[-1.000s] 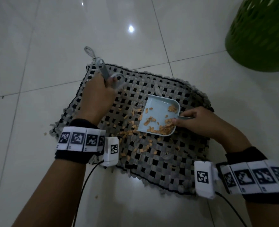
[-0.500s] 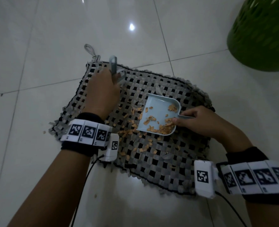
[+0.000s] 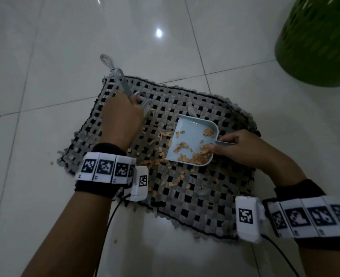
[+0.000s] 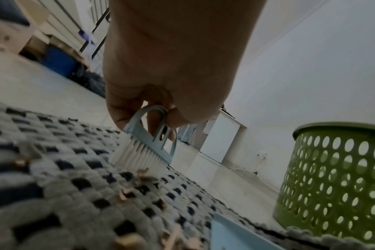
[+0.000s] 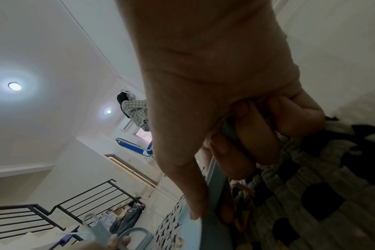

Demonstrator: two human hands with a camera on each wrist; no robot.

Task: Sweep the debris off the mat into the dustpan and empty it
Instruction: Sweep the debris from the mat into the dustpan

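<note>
A grey and black woven mat (image 3: 195, 188) lies on the white tiled floor. Orange debris (image 3: 161, 154) is scattered across its middle. A pale blue dustpan (image 3: 191, 134) sits on the mat with a pile of debris inside along its near edge. My right hand (image 3: 231, 146) pinches the dustpan's handle (image 5: 216, 172). My left hand (image 3: 121, 118) grips a small grey-blue brush (image 4: 152, 140) near the mat's far left corner, its white bristles (image 4: 137, 157) touching the mat left of the dustpan (image 4: 231, 236). The brush handle (image 3: 123, 82) points away from me.
A green perforated basket (image 3: 316, 39) stands on the floor at the far right, also seen beyond the mat's edge as the basket (image 4: 332, 182) in the left wrist view. A few orange bits (image 3: 51, 162) lie on the tiles left of the mat.
My left hand has shifted the brush slightly, and its handle has tilted back to the left. The dustpan and my right hand have stayed put.
</note>
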